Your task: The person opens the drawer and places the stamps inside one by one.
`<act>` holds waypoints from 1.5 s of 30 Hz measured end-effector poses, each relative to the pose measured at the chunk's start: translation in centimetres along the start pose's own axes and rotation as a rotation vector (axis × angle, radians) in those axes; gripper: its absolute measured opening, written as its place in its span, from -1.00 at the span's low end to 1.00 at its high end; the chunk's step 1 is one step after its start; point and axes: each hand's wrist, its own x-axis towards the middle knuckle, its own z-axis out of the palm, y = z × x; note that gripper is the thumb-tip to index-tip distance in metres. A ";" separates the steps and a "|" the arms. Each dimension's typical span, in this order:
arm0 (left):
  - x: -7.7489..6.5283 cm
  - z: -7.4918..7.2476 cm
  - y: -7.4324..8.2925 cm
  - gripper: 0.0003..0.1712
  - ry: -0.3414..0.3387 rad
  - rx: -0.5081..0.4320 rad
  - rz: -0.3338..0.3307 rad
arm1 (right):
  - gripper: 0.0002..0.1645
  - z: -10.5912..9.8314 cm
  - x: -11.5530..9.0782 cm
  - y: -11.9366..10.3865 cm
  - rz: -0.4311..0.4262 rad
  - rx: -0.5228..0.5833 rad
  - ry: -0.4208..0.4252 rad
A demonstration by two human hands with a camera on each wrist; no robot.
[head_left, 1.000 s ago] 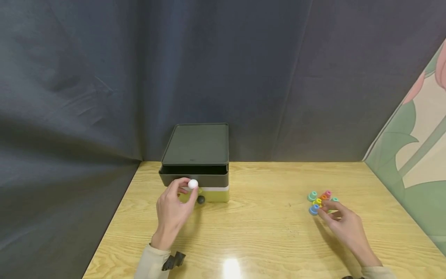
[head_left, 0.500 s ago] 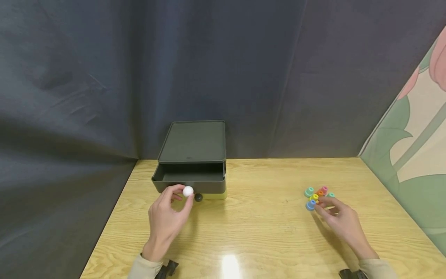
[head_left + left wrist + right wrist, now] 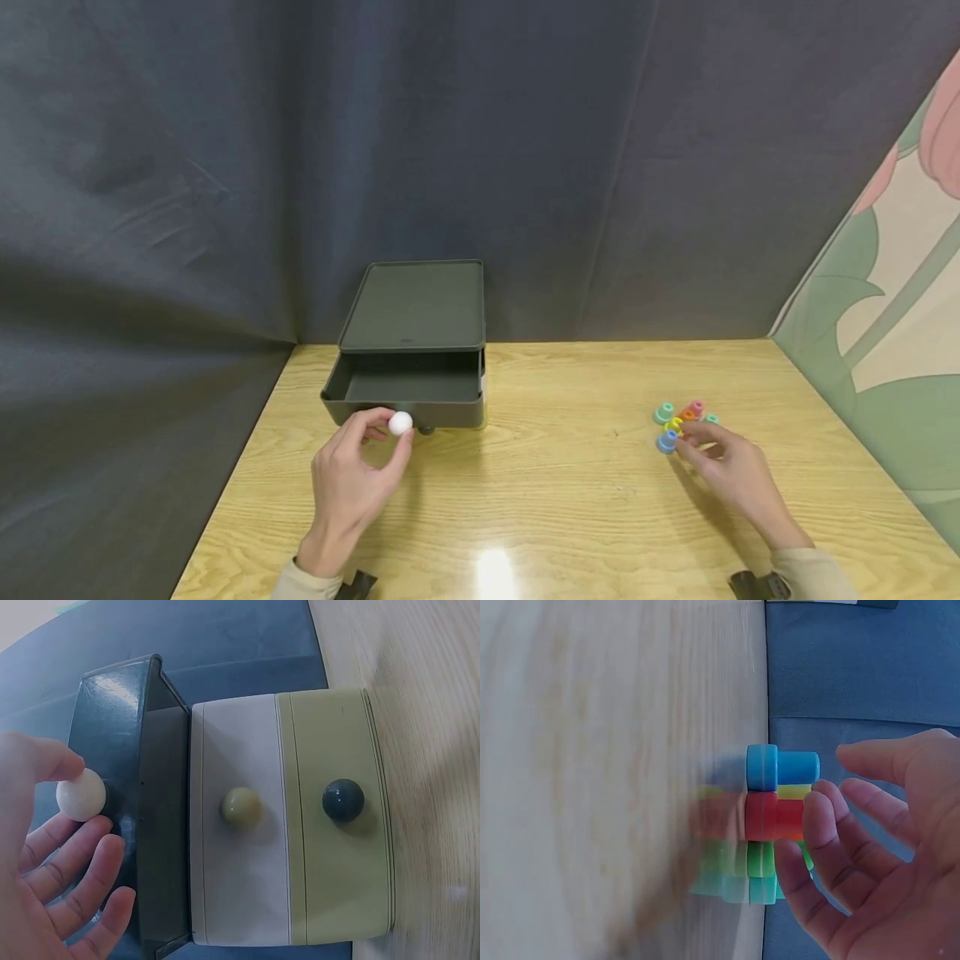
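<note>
Fingers of the left hand were held in a narrow pinch on the white knob, with the thumb set against one side and a fingertip against the other. With a clock face laid over the head view, this hand was seen at 7 o'clock. The knob was mounted on the front of the dark top drawer, which was drawn out toward 6 o'clock from the chest, its interior exposed. Beneath it, from the left wrist, a whitish drawer with a yellowish knob and a yellow-green drawer with a dark knob were shown, their fronts aligned.

At 4 o'clock, the fingers of the right hand were kept wide and loosely bent beside the small pegs; whether any was touched could not be told. Within the group, a blue peg was placed at 7 o'clock, a teal peg at 10 and a pink peg at 1. Chest and pegs were supported by the wooden worktop, backed at 12 o'clock by a dark curtain.
</note>
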 end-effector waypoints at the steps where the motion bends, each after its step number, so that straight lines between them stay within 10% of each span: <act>1: 0.0 0.0 0.0 -0.69 0.000 0.002 0.001 | -0.55 0.0 0.1 0.0 -0.001 0.001 -0.005; 26: 0.6 -0.5 -0.3 -0.75 -0.013 0.001 0.034 | -0.57 0.9 0.8 -0.1 0.037 -0.044 -0.099; 35: 2.1 -1.6 -1.4 -0.86 0.220 -0.111 0.046 | -0.61 1.3 1.1 -0.1 0.037 -0.001 -0.114; 40: 3.3 -2.3 -2.4 -0.79 0.335 -0.135 -0.100 | -0.61 1.1 1.1 0.0 0.027 -0.028 -0.098; 45: 4.0 -3.2 -3.1 -0.53 0.122 -0.099 -0.375 | -0.56 0.9 1.1 -0.1 0.030 -0.026 -0.102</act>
